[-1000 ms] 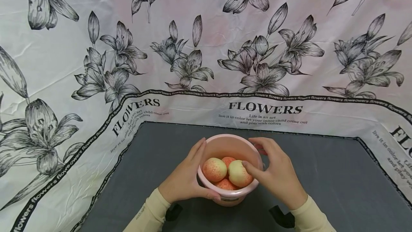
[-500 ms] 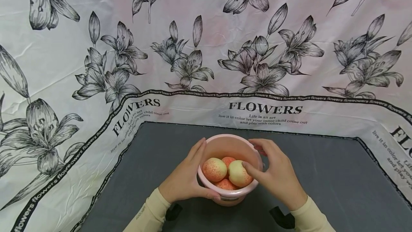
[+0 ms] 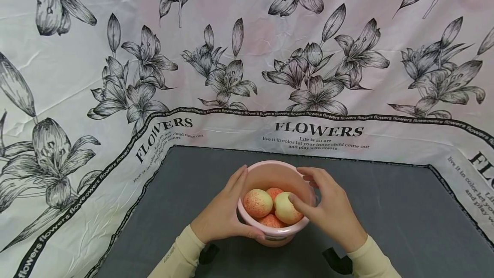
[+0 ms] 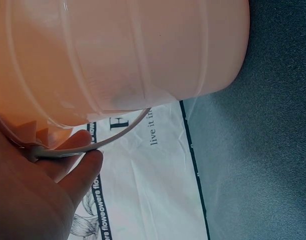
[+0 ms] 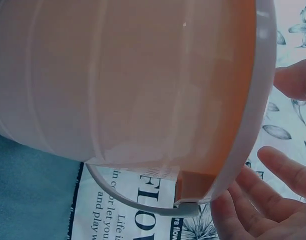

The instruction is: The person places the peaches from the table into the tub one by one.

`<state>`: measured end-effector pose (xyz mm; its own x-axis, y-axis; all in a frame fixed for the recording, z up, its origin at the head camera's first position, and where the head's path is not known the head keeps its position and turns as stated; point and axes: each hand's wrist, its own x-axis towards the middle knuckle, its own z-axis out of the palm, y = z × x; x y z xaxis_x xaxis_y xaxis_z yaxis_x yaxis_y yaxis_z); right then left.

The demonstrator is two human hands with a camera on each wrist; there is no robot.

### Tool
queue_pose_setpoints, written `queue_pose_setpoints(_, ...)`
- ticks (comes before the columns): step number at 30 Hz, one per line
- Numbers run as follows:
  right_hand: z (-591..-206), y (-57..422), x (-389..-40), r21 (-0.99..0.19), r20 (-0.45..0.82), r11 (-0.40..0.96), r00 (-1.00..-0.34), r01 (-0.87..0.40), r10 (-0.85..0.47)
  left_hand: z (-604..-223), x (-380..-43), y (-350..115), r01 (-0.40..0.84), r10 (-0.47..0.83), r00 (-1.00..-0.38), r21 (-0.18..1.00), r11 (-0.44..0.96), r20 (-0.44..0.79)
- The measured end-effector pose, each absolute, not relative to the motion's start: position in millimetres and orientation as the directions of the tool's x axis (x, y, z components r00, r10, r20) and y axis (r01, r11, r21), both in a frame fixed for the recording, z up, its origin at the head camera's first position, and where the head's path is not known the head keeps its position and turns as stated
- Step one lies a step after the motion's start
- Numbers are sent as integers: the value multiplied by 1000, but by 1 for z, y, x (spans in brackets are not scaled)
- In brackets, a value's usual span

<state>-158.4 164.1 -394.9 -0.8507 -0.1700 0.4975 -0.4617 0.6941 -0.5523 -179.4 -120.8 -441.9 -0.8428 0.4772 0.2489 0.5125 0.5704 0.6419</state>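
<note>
A pink plastic bucket [image 3: 270, 177] stands on the dark grey tabletop and holds several peaches [image 3: 257, 203], yellow with red speckles or orange-red. My left hand [image 3: 218, 216] grips the bucket's left side, thumb along the front rim and fingers spread up toward the back. On the opposite side, my right hand [image 3: 335, 205] holds the rim with its fingers outside and its thumb over the opening, overlapping a pale yellow peach [image 3: 286, 207]. The bucket's thin handle [image 4: 117, 136] hangs down on the far side, near the left fingers in the left wrist view.
A white cloth [image 3: 231, 134] printed with lilies and "FLOWERS" text hangs behind and borders the grey tabletop [image 3: 386, 209]. Two black straps [image 3: 338, 261] show near the wrists at the front.
The right hand's fingers and thumb have shifted very slightly leftward at the rim. The left hand, bucket and peaches look unchanged.
</note>
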Motion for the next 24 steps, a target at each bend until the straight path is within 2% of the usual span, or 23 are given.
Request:
queue_pose_setpoints(10, -401, 171, -156, -561, 476, 711, -868, -425, -143, -444, -181, -120, 532, 490, -831, 638, 557, 264)
queue_pose_setpoints(24, -415, 193, -157, -556, 492, 730, -866, -397, -96, -447, -182, -121, 504, 475, -847, 647, 572, 240)
